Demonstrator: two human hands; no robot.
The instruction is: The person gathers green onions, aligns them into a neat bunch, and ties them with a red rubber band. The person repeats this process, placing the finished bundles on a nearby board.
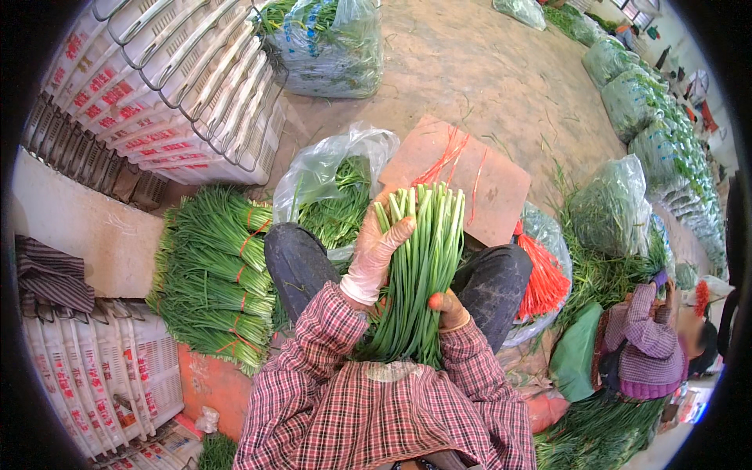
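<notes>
A loose bunch of green garlic chives [420, 258] stands between both hands, pale cut ends up and dark leaves running down to the lap. My left hand [376, 252], in a thin translucent glove, grips the bunch near its upper left side, thumb across the stems. Lower on the right side, my right hand [451, 310] holds the leaves, with an orange-red covering on the thumb tip; its other fingers are hidden behind the bunch. Just beyond lies a reddish board [470, 164] with red plastic ties [449, 155] on it.
Tied chive bundles [217, 276] are stacked at left, near white plastic crates [176, 88]. An open plastic bag of greens [341, 200] lies ahead. Red tie strands [540, 276] hang beside my right knee. A co-worker [640, 346] sits at right, near filled bags [611, 205].
</notes>
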